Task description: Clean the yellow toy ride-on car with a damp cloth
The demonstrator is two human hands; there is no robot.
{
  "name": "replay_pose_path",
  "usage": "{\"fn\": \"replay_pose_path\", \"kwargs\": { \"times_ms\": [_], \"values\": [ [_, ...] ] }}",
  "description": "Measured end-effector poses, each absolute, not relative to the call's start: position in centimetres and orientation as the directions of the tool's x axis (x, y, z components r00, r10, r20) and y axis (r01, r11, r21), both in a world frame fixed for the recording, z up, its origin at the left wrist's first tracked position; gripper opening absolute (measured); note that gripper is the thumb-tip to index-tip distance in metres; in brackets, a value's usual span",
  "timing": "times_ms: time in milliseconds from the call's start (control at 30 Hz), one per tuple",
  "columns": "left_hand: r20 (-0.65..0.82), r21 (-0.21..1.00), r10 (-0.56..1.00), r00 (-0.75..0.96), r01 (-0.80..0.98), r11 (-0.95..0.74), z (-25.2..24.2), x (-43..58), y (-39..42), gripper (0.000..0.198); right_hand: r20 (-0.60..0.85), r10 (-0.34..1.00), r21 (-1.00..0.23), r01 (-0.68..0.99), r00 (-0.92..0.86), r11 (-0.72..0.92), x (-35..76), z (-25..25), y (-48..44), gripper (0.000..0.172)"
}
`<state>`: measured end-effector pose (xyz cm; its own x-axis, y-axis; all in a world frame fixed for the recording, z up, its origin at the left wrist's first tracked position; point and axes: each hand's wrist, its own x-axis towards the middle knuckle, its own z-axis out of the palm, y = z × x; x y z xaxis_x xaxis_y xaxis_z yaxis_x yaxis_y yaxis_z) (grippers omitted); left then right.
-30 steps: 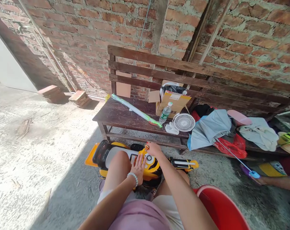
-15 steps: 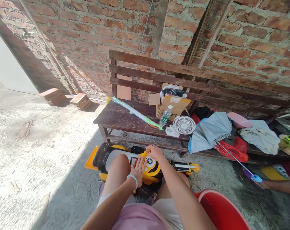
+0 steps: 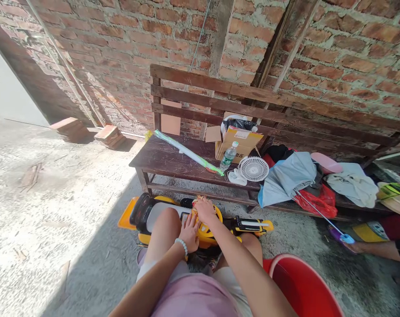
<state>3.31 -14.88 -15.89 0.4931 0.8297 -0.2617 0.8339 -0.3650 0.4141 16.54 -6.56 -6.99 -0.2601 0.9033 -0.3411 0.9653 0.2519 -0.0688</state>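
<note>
A yellow, grey and black ride-on toy vehicle (image 3: 160,207) stands between my knees, its yellow steering wheel (image 3: 218,216) partly covered by my arm. My left hand (image 3: 188,232), with a pale bead bracelet at the wrist, lies with fingers stretched out on the vehicle left of the wheel. Just beyond it my right hand (image 3: 204,210) is curled over the wheel's left side, close to the left fingertips. Small orange-brown bits (image 3: 197,200) show at its fingers; what they are is too small to tell.
A wooden bench (image 3: 143,160) bears a box (image 3: 249,138), a bottle (image 3: 229,156), a fan (image 3: 254,169), a wrapped stick (image 3: 188,152) and an umbrella (image 3: 287,178). A red bucket (image 3: 302,281) stands right. Another person's hand (image 3: 361,247) is at far right. Bricks (image 3: 109,136) lie by the wall.
My right hand has moved left and slightly down, over the wheel's left side and closer to my left hand. The left hand stays flat on the vehicle. The view has shifted slightly.
</note>
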Motion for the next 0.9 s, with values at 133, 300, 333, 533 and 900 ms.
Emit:
{"fn": "replay_pose_path", "kwargs": {
  "times_ms": [133, 300, 333, 533, 900],
  "values": [
    [-0.095, 0.622, 0.934, 0.343, 0.753, -0.214, -15.4, 0.8, -13.8, 0.052, -0.351, 0.868, -0.072, 0.934, -0.352, 0.350, 14.7, -7.3, -8.6, 0.032],
    [-0.051, 0.709, 0.996, 0.073, 0.705, -0.015, -15.5, -0.5, -11.6, 0.048, -0.395, 0.826, -0.078, 0.910, -0.402, 0.406, 13.9, -8.4, -12.2, 0.037],
    [-0.047, 0.715, 0.997, 0.066, 0.699, -0.012, -15.6, -0.2, -11.3, 0.050, -0.392, 0.828, -0.088, 0.913, -0.400, 0.399, 13.8, -8.7, -12.8, 0.037],
    [-0.027, 0.733, 0.977, 0.212, 0.669, -0.124, -16.2, 2.3, -11.4, 0.066, -0.384, 0.829, -0.158, 0.913, -0.408, 0.376, 14.8, -10.4, -17.0, 0.040],
    [-0.364, 0.449, 0.797, 0.482, 0.840, -0.303, -15.0, 2.7, -14.9, 0.091, -0.218, 0.962, -0.563, 0.784, 0.163, -0.261, 25.3, -11.9, -21.7, 0.039]
  ]
}}
